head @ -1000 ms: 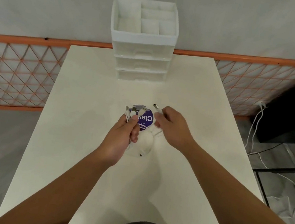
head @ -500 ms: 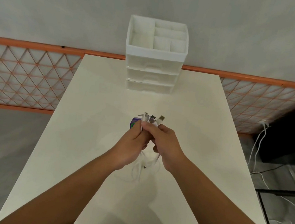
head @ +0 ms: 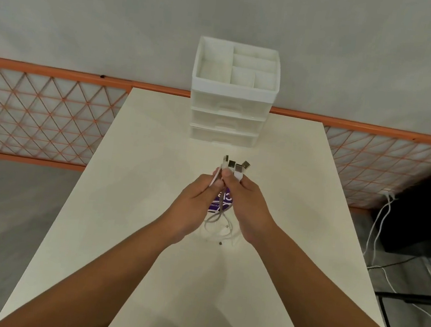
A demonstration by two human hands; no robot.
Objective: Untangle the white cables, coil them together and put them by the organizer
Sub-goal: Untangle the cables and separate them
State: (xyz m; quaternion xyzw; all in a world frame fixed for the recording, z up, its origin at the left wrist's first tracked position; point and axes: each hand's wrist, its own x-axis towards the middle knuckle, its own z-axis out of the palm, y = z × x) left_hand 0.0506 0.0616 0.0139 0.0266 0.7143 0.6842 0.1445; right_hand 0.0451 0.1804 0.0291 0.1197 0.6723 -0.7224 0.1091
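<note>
Both hands meet above the middle of the white table point(head: 133, 207), pinching a bunch of white cables point(head: 219, 226). My left hand point(head: 196, 201) grips the strands from the left and my right hand point(head: 250, 205) from the right. Several USB plug ends point(head: 234, 165) stick up above my fingers. The rest of the cables hangs in loose loops below my hands, down to the tabletop. A round purple-labelled object point(head: 221, 203) shows between my palms, mostly hidden. The white drawer organizer point(head: 232, 105) stands at the table's far edge, ahead of my hands.
An orange lattice fence point(head: 38, 119) runs behind the table on both sides. On the floor to the right lie other white cables point(head: 380, 227) beside a dark box point(head: 428, 211) and a black metal frame point(head: 409, 298).
My hands have come together from apart, gathering the plug ends into one upright bunch. The purple-labelled object now sits lower between my palms. The view has tilted down.
</note>
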